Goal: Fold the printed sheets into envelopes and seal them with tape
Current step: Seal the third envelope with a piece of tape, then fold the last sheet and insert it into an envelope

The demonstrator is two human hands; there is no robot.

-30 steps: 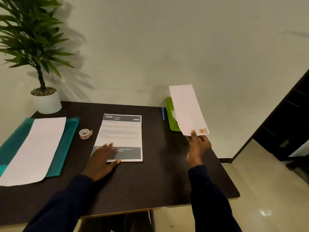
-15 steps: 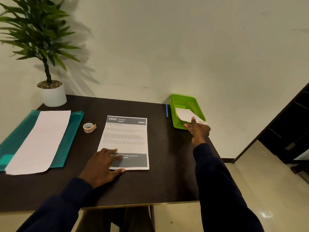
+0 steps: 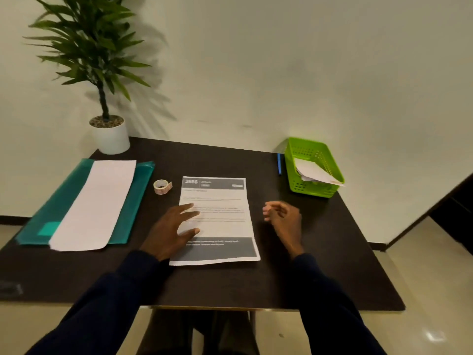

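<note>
A printed sheet (image 3: pixel 217 201) with dark bands at top and bottom lies flat in the middle of the dark table (image 3: pixel 230 283). My left hand (image 3: pixel 174 226) rests on its left side with fingers spread. My right hand (image 3: pixel 282 217) hovers just right of the sheet, fingers loosely curled, holding nothing. A small roll of tape (image 3: pixel 162 187) sits left of the sheet's top edge. A folded white envelope (image 3: pixel 313 171) lies tilted in the green basket (image 3: pixel 311 189) at the back right.
A teal folder (image 3: pixel 138 190) with a blank white sheet (image 3: pixel 98 203) on it lies at the left. A potted plant (image 3: pixel 108 135) stands at the back left corner. A blue pen (image 3: pixel 279 163) lies beside the basket. The table's right edge drops to the floor.
My right hand let go of the folded envelope in the green basket and came back beside the printed sheet. My left hand slid further up the sheet.
</note>
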